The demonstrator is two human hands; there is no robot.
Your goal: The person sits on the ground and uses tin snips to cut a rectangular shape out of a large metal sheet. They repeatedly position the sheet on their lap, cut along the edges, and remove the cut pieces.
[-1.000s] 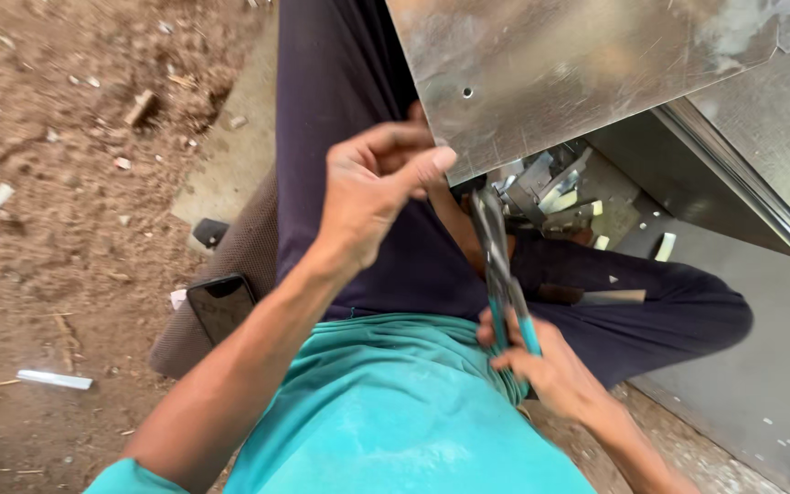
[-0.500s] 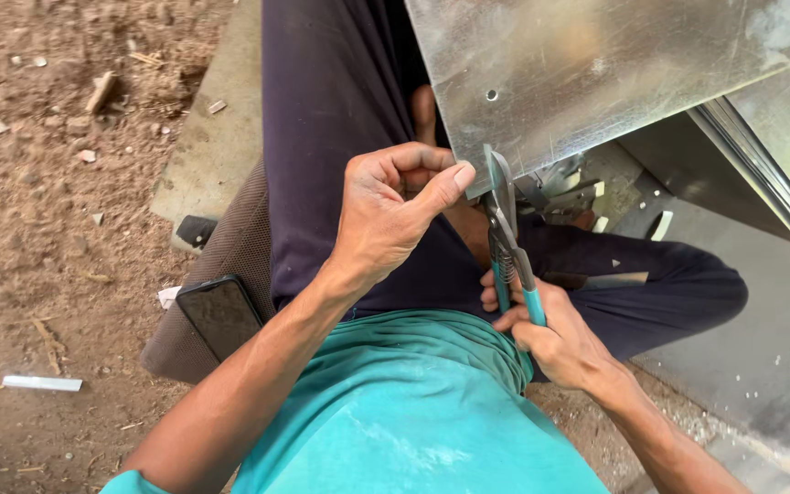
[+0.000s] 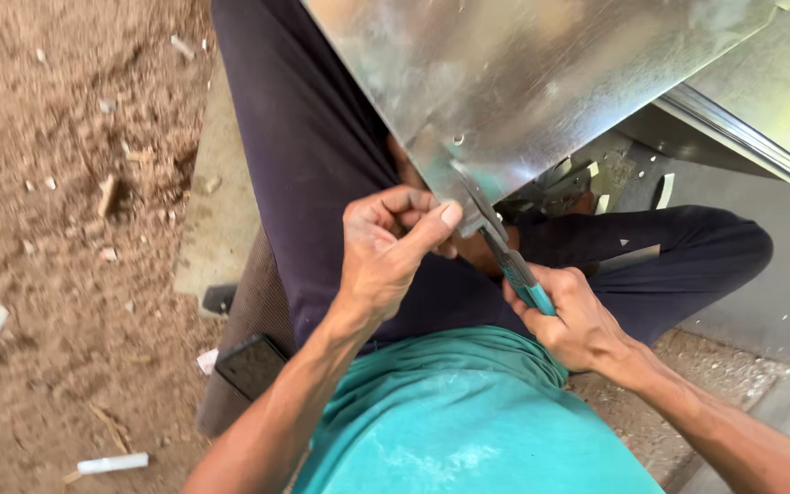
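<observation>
A dull, smudged grey metal sheet (image 3: 523, 82) lay tilted over the person's lap. The left hand (image 3: 386, 252) pinched its lower corner between thumb and forefinger. The right hand (image 3: 569, 320) was clenched around teal-handled tin snips (image 3: 505, 247), blades at that corner. A black phone (image 3: 250, 364) lay beside the thigh.

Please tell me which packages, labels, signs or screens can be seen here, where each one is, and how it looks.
Phone: a flat black rectangle with its dark screen up, lying on the brown seat pad by the person's left forearm.
No packages, labels or signs can be seen.
</observation>
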